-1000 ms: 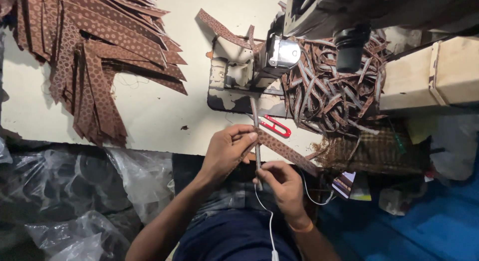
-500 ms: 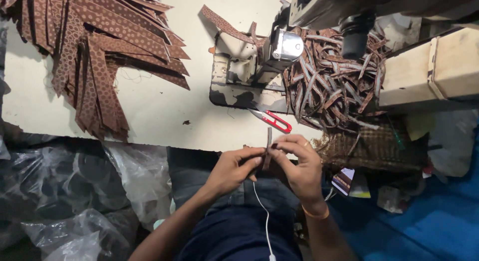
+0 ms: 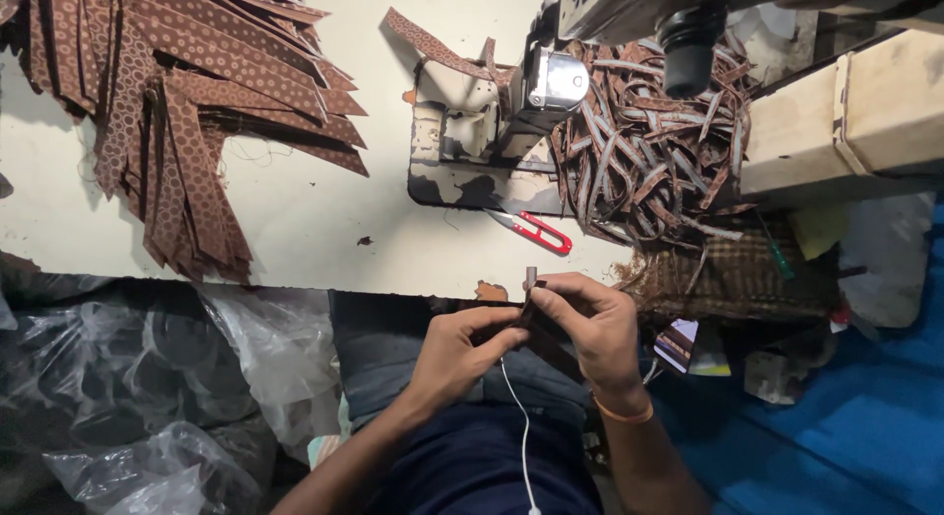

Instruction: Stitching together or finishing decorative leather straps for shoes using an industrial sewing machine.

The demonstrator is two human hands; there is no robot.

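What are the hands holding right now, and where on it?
Both the left hand and right hand pinch a narrow brown fabric strip near its upper end, fingertips together.

cardboard box (image 3: 846, 117) | tan, oblong | right of table edge

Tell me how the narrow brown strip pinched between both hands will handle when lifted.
Likely floppy: the strip looks like the thin patterned fabric pieces lying flat on the table. Probably very light, since the left hand and right hand hold it by fingertips alone.
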